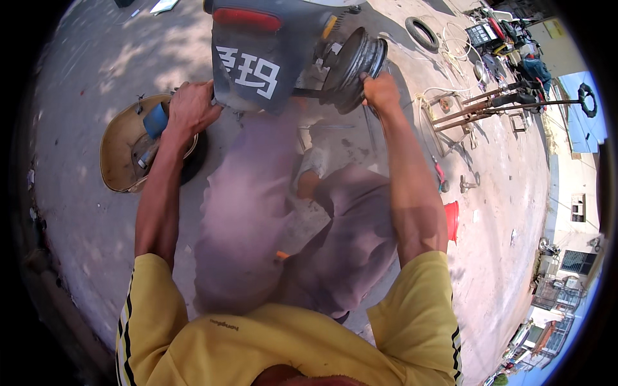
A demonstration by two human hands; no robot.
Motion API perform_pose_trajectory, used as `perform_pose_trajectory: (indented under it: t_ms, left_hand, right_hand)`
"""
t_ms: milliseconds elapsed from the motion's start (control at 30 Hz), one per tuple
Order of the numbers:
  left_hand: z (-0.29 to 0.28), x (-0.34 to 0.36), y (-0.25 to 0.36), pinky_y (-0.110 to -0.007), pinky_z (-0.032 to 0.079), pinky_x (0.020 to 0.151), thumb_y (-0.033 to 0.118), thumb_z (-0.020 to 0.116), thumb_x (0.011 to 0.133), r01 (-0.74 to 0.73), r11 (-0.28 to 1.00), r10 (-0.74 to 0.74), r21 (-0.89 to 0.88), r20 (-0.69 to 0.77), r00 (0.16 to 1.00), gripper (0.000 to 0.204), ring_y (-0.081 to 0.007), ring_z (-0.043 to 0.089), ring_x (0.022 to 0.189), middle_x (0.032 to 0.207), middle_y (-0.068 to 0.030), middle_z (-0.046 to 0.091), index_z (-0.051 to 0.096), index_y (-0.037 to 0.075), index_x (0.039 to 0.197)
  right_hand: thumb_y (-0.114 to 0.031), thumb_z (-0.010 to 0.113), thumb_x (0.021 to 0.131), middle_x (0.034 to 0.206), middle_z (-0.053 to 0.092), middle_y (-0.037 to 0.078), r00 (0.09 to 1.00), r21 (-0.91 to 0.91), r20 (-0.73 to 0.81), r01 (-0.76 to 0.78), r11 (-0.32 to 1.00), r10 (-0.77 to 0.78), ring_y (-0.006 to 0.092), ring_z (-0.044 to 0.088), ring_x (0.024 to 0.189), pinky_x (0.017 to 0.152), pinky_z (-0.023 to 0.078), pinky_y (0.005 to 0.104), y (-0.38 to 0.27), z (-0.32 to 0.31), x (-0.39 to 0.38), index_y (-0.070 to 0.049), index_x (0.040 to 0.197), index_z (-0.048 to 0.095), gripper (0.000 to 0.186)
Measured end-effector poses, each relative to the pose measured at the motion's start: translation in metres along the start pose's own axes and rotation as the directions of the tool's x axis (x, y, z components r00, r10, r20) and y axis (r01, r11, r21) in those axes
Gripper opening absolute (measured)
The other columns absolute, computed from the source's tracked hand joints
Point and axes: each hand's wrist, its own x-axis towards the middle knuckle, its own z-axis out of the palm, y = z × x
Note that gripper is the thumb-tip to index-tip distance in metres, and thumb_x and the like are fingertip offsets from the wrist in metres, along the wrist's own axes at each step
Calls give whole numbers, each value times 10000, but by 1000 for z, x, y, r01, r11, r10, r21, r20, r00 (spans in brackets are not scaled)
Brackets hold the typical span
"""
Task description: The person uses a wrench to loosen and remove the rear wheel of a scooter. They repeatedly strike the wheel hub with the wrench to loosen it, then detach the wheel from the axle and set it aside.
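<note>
The dark grey rear mudguard (pixel 241 80) of a scooter stands in front of me, with white lettering and a red tail light (pixel 248 19) above. My left hand (pixel 192 108) is closed at its lower left edge, the fingertips partly hidden. On the right, my right hand (pixel 381 93) grips the outer edge of a bare metal wheel rim (pixel 351 71) with no tyre on it. The rim sits tilted beside the mudguard. My knees are bent below the scooter, between my two outstretched arms.
Left of me lies a tan tub-shaped shell (pixel 116 151) with a blue piece (pixel 155 120) inside. A loose tyre (pixel 422 35), a metal stand with bars (pixel 473 109), a red container (pixel 452 222) and a heap of parts (pixel 508 48) are on the right.
</note>
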Motion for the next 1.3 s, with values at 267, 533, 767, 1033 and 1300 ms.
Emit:
perform_pose_trajectory:
  t_ms: [267,533,767,1033,1300]
  left_hand:
    - [2,7,-15,-519,519,862,201,647,778,-32,999,31,20,48,998,285,-462,643,928,959,-250,702,661,13,991]
    - [41,41,-68,-509,524,846,251,656,795,-217,976,216,-26,-37,976,288,-444,642,891,905,-206,703,673,67,1016]
    - [41,50,-103,-488,504,864,351,719,788,-179,983,176,37,62,982,378,-428,631,918,912,-194,703,680,10,947]
    - [88,-2,-113,-486,502,903,615,714,867,-69,989,72,-131,19,997,652,-389,637,1006,969,-201,711,715,-10,1051]
    - [95,-36,-100,-507,487,883,632,688,881,0,967,13,-256,50,999,669,-450,628,966,906,-243,680,689,-24,1014]
  right_hand:
    - [-378,661,971,753,737,208,996,112,87,-10,994,0,322,751,674,743,572,429,-1,-5,-16,59,1012,684,440]
    - [-367,671,975,749,732,202,992,189,129,-19,982,-6,293,745,623,728,572,408,-4,-7,-14,76,1003,669,444]
    - [-326,687,973,783,730,216,986,255,168,-25,967,-19,286,741,603,694,583,403,-2,-4,-4,100,995,669,427]
    - [-214,671,994,789,711,158,974,411,225,-90,907,-5,237,703,586,501,566,350,-9,-24,1,117,986,667,331]
    - [-264,728,951,756,702,157,992,508,123,-78,858,17,221,675,544,457,508,341,-3,-21,13,95,922,699,361]
